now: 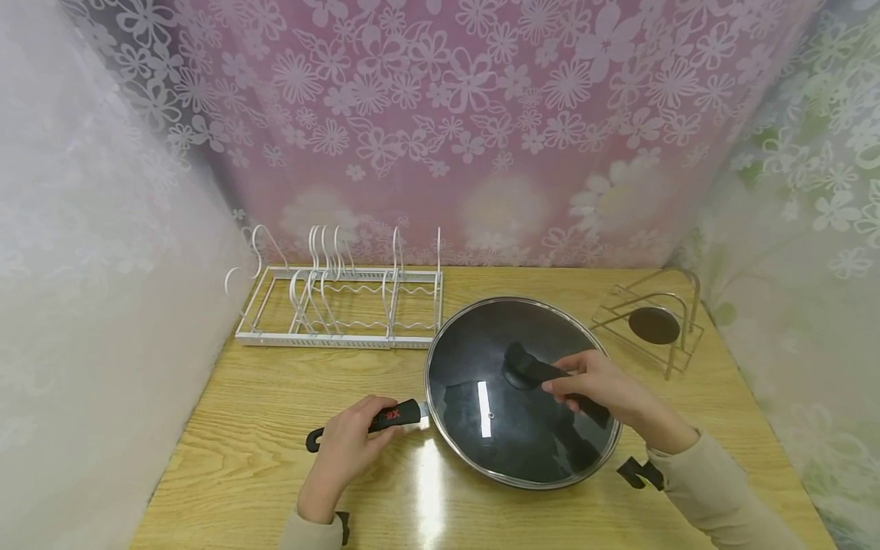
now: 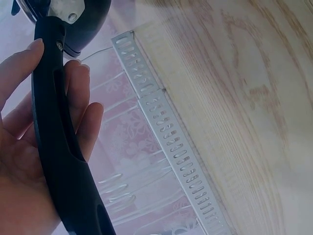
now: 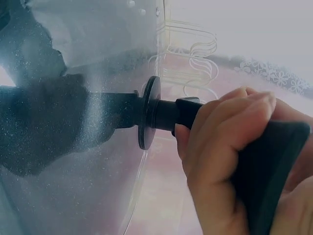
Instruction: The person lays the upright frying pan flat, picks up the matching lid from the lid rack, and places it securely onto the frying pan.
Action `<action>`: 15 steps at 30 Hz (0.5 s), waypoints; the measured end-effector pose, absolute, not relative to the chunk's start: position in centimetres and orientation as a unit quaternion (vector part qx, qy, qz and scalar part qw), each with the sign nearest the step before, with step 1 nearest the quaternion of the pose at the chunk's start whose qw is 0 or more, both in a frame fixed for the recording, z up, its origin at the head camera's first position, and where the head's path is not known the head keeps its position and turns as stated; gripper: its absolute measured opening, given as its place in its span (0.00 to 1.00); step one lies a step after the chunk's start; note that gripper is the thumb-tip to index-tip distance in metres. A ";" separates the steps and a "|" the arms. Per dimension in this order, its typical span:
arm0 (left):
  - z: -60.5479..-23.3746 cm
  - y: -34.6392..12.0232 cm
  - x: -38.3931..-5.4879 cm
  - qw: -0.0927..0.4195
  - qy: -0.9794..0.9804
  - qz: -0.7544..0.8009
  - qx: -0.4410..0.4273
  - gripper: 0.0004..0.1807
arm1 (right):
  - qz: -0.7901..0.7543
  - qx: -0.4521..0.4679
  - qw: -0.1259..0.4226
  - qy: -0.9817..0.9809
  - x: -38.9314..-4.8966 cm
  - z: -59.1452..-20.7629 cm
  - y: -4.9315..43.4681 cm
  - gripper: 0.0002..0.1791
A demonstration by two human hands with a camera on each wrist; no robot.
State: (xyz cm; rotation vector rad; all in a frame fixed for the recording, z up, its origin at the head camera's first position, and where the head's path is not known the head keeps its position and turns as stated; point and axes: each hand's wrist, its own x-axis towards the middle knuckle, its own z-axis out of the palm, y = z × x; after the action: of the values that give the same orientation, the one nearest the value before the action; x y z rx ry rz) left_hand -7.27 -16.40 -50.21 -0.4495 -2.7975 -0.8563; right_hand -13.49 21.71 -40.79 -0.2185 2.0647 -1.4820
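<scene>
A dark wok (image 2: 88,24) with a glass lid (image 1: 467,344) over it sits right of centre in the head view. My left hand (image 1: 351,443) grips the wok's long black handle (image 2: 51,122), which points to the left. Fingers and thumb lie around that handle in the left wrist view. The right hand (image 1: 594,382) holds the lid's black handle (image 3: 266,166), its fingers curled over the grip. This handle slants from a round base (image 3: 149,112) at the middle of the glass. Most of the wok's body is hidden beneath the lid.
Behind the wok to the left stands a white wire rack (image 1: 344,342) with upright loops. A metal wire stand (image 1: 690,305) with a dark round disc (image 1: 655,326) is at the back right. Floral curtains (image 1: 467,153) enclose the wooden table (image 1: 227,443) on several sides.
</scene>
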 end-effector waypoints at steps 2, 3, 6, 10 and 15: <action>-50.2 -16.4 -7.3 0.091 -0.941 -0.289 -0.152 0.20 | -0.560 -0.081 0.303 0.767 -13.5 -40.8 21.8 0.40; -50.2 -16.5 -7.3 0.091 -0.940 -0.290 -0.153 0.20 | -0.562 -0.083 0.308 0.763 -13.6 -40.7 21.8 0.39; -50.1 -16.5 -7.3 0.089 -0.939 -0.292 -0.155 0.21 | -0.568 -0.084 0.326 0.751 -13.7 -40.8 22.0 0.37; -50.1 -16.5 -7.2 0.087 -0.940 -0.293 -0.154 0.21 | -0.575 -0.091 0.342 0.737 -13.9 -40.9 22.3 0.36; -50.2 -16.5 -7.3 0.089 -0.940 -0.292 -0.154 0.21 | -0.578 -0.096 0.345 0.734 -14.0 -41.0 22.5 0.35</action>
State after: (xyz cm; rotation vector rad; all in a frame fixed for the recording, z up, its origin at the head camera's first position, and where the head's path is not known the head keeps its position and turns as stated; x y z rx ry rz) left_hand -7.26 -16.46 -50.15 -0.4570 -2.7950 -0.8700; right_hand -14.00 22.52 -40.97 -0.2480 1.9052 -1.4999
